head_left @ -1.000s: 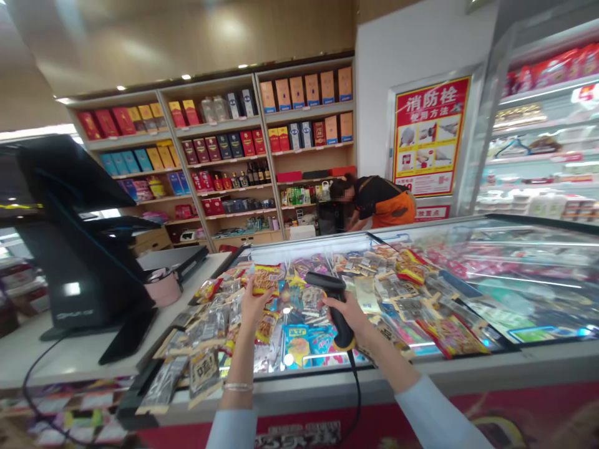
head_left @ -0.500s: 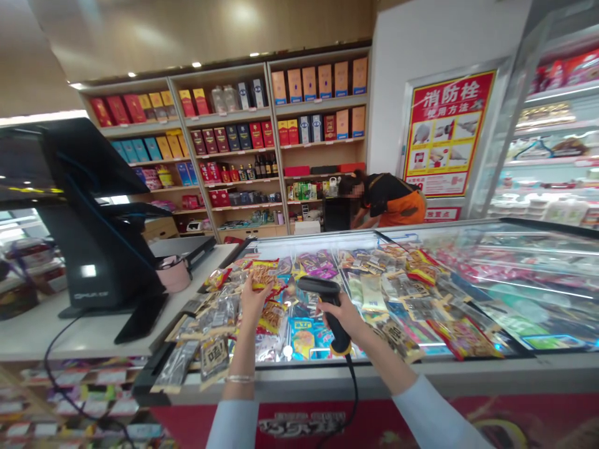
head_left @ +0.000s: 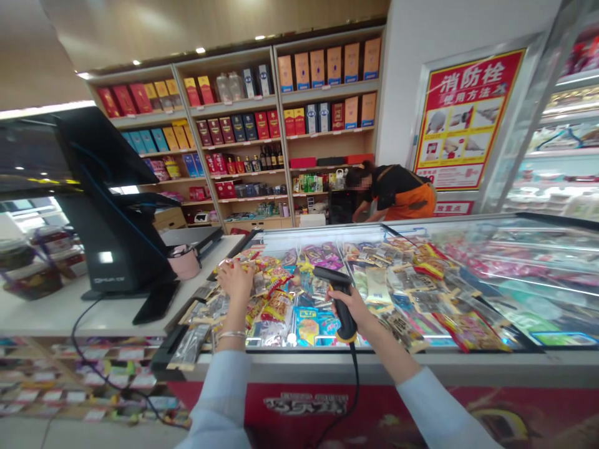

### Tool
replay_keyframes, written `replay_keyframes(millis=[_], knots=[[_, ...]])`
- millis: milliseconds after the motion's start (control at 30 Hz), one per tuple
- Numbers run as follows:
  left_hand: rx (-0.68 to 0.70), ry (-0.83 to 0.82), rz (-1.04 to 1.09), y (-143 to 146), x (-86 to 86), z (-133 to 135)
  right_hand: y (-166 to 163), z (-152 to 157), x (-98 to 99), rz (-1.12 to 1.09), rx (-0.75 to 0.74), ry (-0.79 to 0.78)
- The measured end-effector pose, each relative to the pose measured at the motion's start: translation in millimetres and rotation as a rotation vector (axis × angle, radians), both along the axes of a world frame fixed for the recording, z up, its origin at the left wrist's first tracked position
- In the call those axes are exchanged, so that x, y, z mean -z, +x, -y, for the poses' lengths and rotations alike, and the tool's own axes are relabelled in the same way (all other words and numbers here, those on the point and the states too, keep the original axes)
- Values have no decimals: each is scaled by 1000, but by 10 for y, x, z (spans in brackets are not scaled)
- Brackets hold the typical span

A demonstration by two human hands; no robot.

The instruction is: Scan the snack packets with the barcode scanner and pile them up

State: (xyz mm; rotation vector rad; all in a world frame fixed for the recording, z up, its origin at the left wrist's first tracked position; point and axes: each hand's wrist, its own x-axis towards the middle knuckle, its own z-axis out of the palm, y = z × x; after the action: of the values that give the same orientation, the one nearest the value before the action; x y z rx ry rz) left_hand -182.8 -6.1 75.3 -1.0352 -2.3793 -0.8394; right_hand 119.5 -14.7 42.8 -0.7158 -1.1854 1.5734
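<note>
My right hand (head_left: 352,307) is wrapped round the grip of a black barcode scanner (head_left: 345,315), whose head points left over the freezer's glass top. A cable hangs from its handle. My left hand (head_left: 236,279) is at the left end of the packet pile, its fingers curled over a red and yellow snack packet (head_left: 225,263) that they mostly cover. Around it lie more red and yellow snack packets (head_left: 277,305) and clear packets with brown ends (head_left: 193,344). Blue packets (head_left: 309,327) show between my hands.
A black register screen (head_left: 107,206) stands on the white counter (head_left: 116,324) at left, with a pink cup (head_left: 184,262) and a dark phone-like slab (head_left: 156,302). More packets cover the glass at right. Beyond the freezer, a person in an orange apron (head_left: 412,198) bends before stocked shelves (head_left: 243,146).
My left hand has moved left from a red and yellow packet near the middle to another at the pile's left end. The scanner stays in my right hand; the view has shifted slightly.
</note>
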Motion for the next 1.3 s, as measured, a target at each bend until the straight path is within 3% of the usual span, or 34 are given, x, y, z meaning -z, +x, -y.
replay_keyframes(millis=[200, 567, 700, 867, 1033, 1300], knots=[[-50, -114, -18, 20, 171, -10, -57, -94, 276, -14, 5, -78], [37, -110, 23, 25, 110, 6, -60, -213, 456, -78, 64, -188], [50, 2, -74, 130, 17, -14, 58, -195, 347, -115, 50, -153], [172, 96, -52, 316, -116, -103, 429, -161, 1, -151, 89, -118], [333, 117, -18, 721, -179, -242, 990, -235, -231, -173, 201, -78], [629, -25, -38, 2002, -36, -478, 1920, -351, -309, -162, 348, -66]])
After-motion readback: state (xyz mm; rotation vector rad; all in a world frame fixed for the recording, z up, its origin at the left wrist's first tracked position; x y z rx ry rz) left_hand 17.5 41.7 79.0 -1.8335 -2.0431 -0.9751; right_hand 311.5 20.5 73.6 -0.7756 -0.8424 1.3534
